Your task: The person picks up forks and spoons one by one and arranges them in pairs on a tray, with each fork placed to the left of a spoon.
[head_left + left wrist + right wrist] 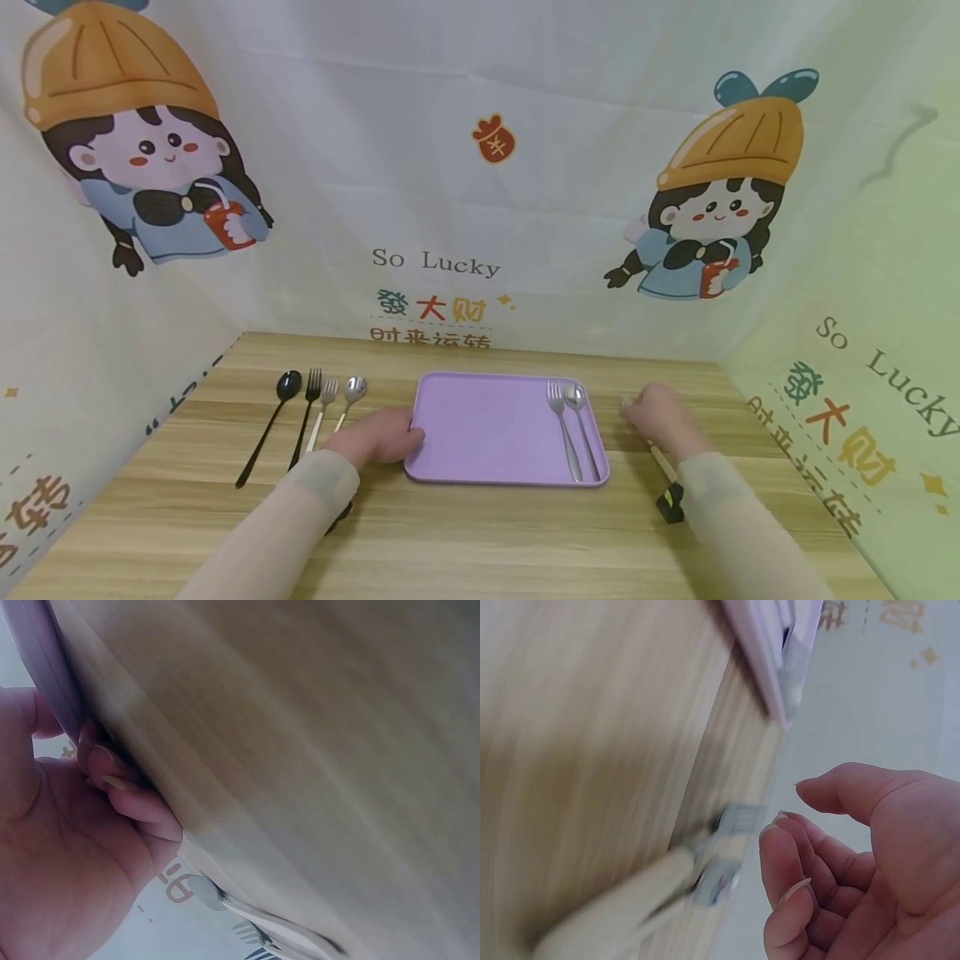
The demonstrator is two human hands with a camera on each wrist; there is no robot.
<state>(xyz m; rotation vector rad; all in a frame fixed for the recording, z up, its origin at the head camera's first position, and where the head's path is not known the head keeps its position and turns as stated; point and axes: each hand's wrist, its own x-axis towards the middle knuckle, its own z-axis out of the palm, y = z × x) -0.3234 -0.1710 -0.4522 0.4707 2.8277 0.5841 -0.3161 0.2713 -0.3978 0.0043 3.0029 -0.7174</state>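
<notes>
My left hand (pixel 382 435) grips the left rim of a light purple tray (pixel 487 429), with the thumb over the rim and curled fingers below it in the left wrist view. A silver fork (pixel 564 433) and a silver spoon (pixel 583 429) lie side by side in the tray's right part. Beyond the tray's right side, my right hand (pixel 663 417) hovers over a cream-handled fork (pixel 739 817). Beside that fork lies a second cream-handled utensil (pixel 718 881), its head blurred. In the right wrist view, thumb and loosely bent fingers stand apart, holding nothing.
Left of the tray lie a black spoon (pixel 288 387), a black fork (pixel 311 392), a pale-handled fork (pixel 327 396) and a pale-handled spoon (pixel 355 390), partly behind the left arm. Printed cloth (pixel 540 225) hangs around the wooden table (pixel 480 533).
</notes>
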